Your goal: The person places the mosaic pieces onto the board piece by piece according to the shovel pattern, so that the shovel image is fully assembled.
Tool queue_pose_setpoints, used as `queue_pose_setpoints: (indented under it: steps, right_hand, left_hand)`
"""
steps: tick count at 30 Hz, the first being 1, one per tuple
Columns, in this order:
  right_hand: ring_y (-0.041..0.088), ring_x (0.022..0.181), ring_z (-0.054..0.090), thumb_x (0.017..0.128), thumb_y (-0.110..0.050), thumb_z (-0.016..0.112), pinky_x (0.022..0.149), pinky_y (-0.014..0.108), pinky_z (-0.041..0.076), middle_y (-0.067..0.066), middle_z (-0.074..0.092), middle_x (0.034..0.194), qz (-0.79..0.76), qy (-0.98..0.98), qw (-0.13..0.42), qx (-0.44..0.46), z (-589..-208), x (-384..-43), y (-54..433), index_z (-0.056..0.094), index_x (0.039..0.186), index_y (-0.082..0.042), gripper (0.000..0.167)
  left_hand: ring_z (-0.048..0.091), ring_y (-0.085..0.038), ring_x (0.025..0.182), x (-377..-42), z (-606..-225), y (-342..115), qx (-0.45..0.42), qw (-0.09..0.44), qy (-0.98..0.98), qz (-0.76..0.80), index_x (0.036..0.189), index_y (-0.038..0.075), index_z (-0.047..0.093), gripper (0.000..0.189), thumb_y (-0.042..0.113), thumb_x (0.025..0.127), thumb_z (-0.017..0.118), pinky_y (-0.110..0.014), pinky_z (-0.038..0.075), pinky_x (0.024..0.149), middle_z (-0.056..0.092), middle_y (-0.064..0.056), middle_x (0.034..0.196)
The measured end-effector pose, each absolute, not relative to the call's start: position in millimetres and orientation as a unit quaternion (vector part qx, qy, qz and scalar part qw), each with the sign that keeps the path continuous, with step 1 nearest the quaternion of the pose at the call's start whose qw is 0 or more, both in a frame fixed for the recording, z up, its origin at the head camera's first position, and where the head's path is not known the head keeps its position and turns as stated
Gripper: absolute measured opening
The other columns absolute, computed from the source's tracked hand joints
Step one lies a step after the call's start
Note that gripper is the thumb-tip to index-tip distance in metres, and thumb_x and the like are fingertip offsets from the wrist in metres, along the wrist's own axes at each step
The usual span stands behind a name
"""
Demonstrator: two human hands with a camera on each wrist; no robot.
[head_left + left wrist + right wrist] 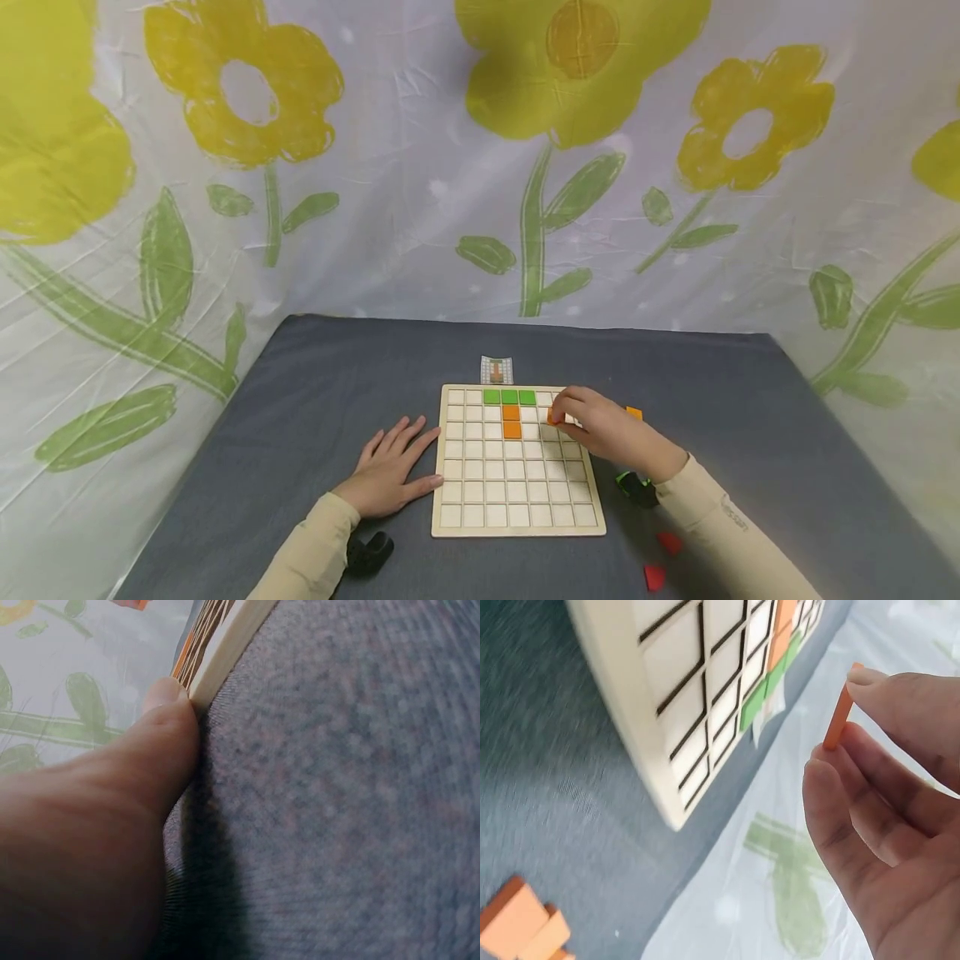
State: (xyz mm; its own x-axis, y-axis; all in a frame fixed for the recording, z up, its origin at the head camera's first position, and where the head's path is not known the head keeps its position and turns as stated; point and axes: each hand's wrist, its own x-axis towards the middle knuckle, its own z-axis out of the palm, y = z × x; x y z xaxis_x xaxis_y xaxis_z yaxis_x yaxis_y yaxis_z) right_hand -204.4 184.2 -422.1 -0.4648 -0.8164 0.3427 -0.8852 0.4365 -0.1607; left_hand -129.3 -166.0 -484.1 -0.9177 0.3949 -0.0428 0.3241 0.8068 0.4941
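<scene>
A wooden grid board [537,492] with white squares lies in the middle of the table. Three green tiles [509,397] fill part of its back row, and two orange tiles [511,421] run down below the middle one. Over the board's right part, my right hand [603,425] pinches one more orange tile [840,714] between thumb and fingertips. My left hand [386,475] rests flat on the table with fingers spread, its thumb [169,720] touching the board's left edge.
A small printed card [497,370] with a grid pattern sits behind the board. Loose orange tiles [517,919] lie to its right, partly behind my right hand in the head view. Red tiles [655,577] are near the front right. A flower-patterned cloth [405,167] hangs around the table.
</scene>
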Motion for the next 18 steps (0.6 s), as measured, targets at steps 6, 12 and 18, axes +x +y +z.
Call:
queue_pose_setpoints:
  steps: [6,12,18]
  right_hand:
    - [0.013,0.091,0.058,0.082,-0.001,0.074,0.075,0.020,0.052,0.001,0.061,0.099,0.164,-0.833,0.078,0.522,-424,-200,169,0.063,0.093,-0.009,0.017]
    - [0.012,0.091,0.059,0.083,-0.005,0.074,0.077,0.017,0.051,0.000,0.062,0.098,0.163,-0.826,0.065,0.536,-429,-195,152,0.065,0.094,-0.011,0.015]
    - [0.010,0.086,0.058,0.083,-0.008,0.075,0.075,0.015,0.050,-0.001,0.062,0.095,0.156,-0.816,0.067,0.553,-439,-193,141,0.067,0.093,-0.012,0.014]
  left_hand:
    - [0.012,-0.034,0.147,-131,-483,-166,0.192,0.076,0.949,0.240,0.152,0.020,0.029,0.073,0.057,0.094,0.050,-0.062,0.007,0.113,0.019,-0.010,0.159]
    - [0.015,-0.035,0.145,-131,-487,-168,0.198,0.051,0.948,0.242,0.152,0.019,0.030,0.072,0.057,0.093,0.051,-0.062,0.009,0.112,0.023,-0.012,0.157]
    - [0.013,-0.034,0.146,-131,-490,-169,0.200,0.051,0.946,0.251,0.152,0.021,0.030,0.073,0.058,0.093,0.051,-0.062,0.008,0.112,0.022,-0.012,0.158]
